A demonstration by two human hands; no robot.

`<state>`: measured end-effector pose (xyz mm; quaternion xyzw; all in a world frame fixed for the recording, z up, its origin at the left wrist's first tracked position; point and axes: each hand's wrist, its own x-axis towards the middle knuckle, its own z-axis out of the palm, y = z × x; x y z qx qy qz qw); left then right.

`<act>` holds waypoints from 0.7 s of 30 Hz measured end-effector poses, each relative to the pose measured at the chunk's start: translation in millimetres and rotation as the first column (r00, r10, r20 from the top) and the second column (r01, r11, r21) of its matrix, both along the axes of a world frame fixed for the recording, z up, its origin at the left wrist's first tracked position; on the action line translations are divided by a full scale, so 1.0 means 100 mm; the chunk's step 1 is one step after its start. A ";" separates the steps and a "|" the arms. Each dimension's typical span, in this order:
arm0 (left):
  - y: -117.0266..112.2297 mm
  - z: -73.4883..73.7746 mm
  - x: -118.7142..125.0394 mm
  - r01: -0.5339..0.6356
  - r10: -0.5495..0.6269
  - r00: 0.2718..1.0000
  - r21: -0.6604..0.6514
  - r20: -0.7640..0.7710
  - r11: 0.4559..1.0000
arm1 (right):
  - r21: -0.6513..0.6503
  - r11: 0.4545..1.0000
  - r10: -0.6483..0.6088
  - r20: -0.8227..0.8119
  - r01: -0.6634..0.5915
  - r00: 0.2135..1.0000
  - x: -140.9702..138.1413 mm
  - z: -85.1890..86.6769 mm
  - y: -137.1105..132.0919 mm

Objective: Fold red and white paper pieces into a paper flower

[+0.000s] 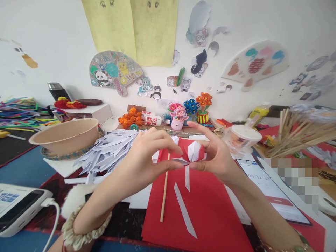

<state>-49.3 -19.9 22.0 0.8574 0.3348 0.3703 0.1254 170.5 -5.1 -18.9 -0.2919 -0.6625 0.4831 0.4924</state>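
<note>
Red-and-white folded paper piece (193,151) sits just above the red paper sheet (210,210) on the desk (21,171). My left hand (151,154) pinches it and my right hand (217,157) grips the other side. Looks mid-fold; the crease needs a steady two-sided pinch.

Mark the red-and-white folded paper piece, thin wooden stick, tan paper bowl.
red-and-white folded paper piece (193,150): head view, white face.
thin wooden stick (164,192): head view, mid-shaft.
tan paper bowl (70,144): head view, outer wall.

On my left hand (147,154) side I see a cream ruffled scrunchie (84,232) round the wrist; my right hand (219,157) side shows a thin gold bracelet (299,246) with green beads.
</note>
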 end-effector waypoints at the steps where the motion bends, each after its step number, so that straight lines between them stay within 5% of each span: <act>1: -0.01 -0.01 0.01 0.004 -0.004 1.000 0.021 -0.016 1.000 | -0.006 1.000 0.001 0.000 -0.001 1.000 0.00 0.00 0.00; 6: -0.03 0.00 0.07 -0.007 0.004 0.997 0.048 0.077 0.999 | -0.008 1.000 -0.001 -0.006 0.001 1.000 0.01 0.00 0.00; 16: -0.05 0.04 0.12 0.029 0.064 0.974 -0.396 0.218 0.918 | 0.121 0.992 0.035 -0.061 -0.027 0.998 0.01 0.03 -0.03; 21: -0.04 0.02 0.14 -0.058 0.139 0.973 -0.388 0.185 0.920 | 0.157 0.987 -0.003 -0.064 0.013 0.998 0.00 0.02 -0.02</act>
